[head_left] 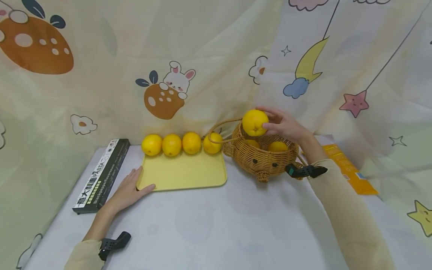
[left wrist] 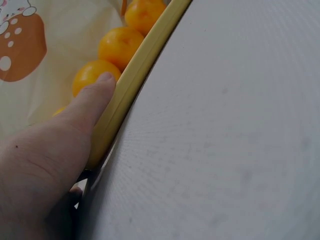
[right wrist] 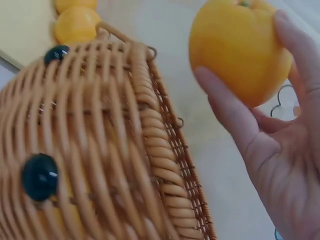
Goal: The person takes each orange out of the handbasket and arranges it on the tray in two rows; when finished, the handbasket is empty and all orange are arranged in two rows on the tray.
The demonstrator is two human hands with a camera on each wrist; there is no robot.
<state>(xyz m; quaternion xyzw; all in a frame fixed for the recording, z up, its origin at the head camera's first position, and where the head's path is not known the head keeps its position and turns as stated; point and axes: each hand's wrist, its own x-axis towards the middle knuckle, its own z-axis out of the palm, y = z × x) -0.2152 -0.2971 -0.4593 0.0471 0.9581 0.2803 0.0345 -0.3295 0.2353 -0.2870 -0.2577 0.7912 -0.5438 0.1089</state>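
My right hand [head_left: 285, 125] holds an orange [head_left: 255, 122] between thumb and fingers, just above the rim of a wicker basket [head_left: 248, 162]. Gripped from one side, the fruit stays clear of the basket in the right wrist view. Inside the basket two more oranges show, one of them [head_left: 278, 146] near the right side. Several oranges [head_left: 172, 145] line the back edge of a yellow tray [head_left: 189, 174]. At the tray's front left corner my left hand [head_left: 129, 189] touches it, fingers along the left edge and thumb [left wrist: 97, 97] at the front rim.
A black pasta box [head_left: 101, 178] lies left of the tray. To the right of the basket, an orange packet [head_left: 352, 170] lies partly behind the right arm. The basket's handle [head_left: 216, 129] leans left over the end orange. A printed cloth [head_left: 219, 56] hangs behind the white table [head_left: 216, 228].
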